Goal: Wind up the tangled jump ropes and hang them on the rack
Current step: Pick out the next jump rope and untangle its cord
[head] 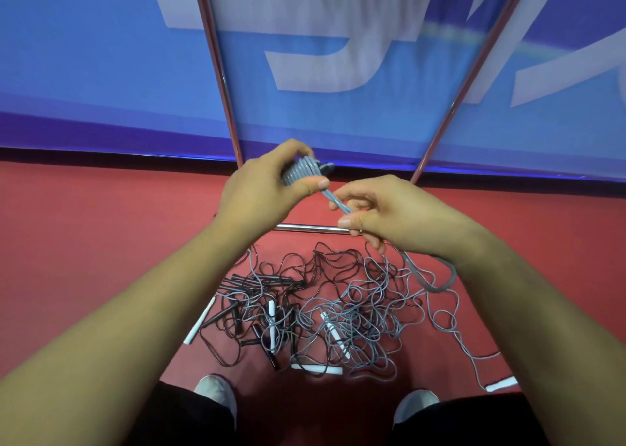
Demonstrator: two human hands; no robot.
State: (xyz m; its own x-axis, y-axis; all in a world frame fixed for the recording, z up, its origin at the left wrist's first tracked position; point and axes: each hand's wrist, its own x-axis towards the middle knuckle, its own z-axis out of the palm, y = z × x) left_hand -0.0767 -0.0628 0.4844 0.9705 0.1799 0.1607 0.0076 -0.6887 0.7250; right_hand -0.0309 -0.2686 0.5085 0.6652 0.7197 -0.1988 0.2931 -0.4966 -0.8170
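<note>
1. The left hand (267, 183) was in the middle of the frame. Its fingers and thumb were curled round a small bundle of grey rope (299, 171) wound in tight rings. A dark tip poked out of the bundle's right end.
2. The right hand (389, 215) was just to the right and a little lower. Its thumb and fingers pinched a doubled grey strand (336, 202) that ran from the bundle to this hand.
3. Below the right hand, the grey rope hung down in a loose loop (437, 285) toward the floor.
4. The pile of tangled jump ropes (338, 310) lay on the red floor (84, 242) in the lower middle of the frame, between the two arms. Black ropes were mostly on its left and grey ropes on its right.
5. White handles (200, 323) and black handles (264, 279) were mixed into the pile.
6. The rack (220, 73) stood behind the hands. Two shiny poles went up toward the top of the frame, and a low bar lay on the floor just under the right hand.
7. A blue banner (84, 56) with big pale shapes filled the top half of the frame.
8. Two grey shoes (216, 391) showed at the bottom.
</note>
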